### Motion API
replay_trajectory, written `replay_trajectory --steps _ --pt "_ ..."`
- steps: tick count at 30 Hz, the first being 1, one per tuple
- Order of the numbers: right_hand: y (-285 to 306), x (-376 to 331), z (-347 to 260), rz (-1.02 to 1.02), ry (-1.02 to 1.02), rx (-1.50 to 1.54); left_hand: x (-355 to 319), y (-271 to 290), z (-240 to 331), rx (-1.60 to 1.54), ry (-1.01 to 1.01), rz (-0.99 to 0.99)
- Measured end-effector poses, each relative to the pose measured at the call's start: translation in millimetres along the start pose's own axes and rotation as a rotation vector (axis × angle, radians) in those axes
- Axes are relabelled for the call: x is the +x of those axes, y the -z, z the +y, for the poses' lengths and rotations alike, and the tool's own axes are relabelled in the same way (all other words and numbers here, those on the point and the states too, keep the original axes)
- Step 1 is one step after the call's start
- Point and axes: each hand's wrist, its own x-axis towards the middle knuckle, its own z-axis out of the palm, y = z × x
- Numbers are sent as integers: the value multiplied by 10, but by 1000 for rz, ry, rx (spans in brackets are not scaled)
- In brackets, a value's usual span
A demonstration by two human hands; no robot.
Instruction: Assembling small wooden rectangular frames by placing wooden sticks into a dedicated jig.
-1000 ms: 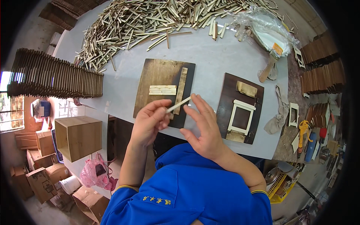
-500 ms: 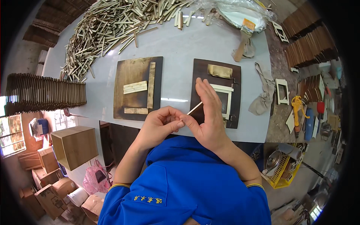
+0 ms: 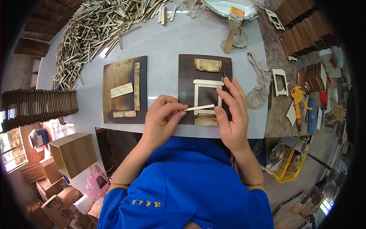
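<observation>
My left hand (image 3: pixel 162 121) pinches one end of a thin pale wooden strip (image 3: pixel 202 107) between thumb and fingers. The strip points right, over the lower part of a pale wooden frame (image 3: pixel 196 95). That frame lies on a dark board (image 3: pixel 186 72), between two scorched-looking wooden blocks, the upper block (image 3: pixel 207 65) and the lower block (image 3: pixel 206 120). Beside the frame's right edge is my right hand (image 3: pixel 234 118), its fingers spread and holding nothing. The right thumb tip is close to the strip's free end; whether they touch I cannot tell.
Several pale strips (image 3: pixel 122 90) lie on a second board (image 3: pixel 110 72) at left. A heap of loose strips (image 3: pixel 91 34) covers the far left of the table. A brush (image 3: pixel 231 30) rests by a white bowl (image 3: pixel 248 7), with a grey cloth (image 3: pixel 258 84) at right.
My right hand has moved right and spread away from the strip, which both hands were at before. The strip now lies flatter, over the frame, in my left hand. The whole view has shifted slightly.
</observation>
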Motion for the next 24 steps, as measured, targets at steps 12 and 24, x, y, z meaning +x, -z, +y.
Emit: replay_trajectory --steps 12,24 --pt "-24 -377 89 -41 45 -246 -11 -147 -120 382 -233 37" --pt "-54 -309 25 -142 45 -308 2 -121 -94 394 -249 -2"
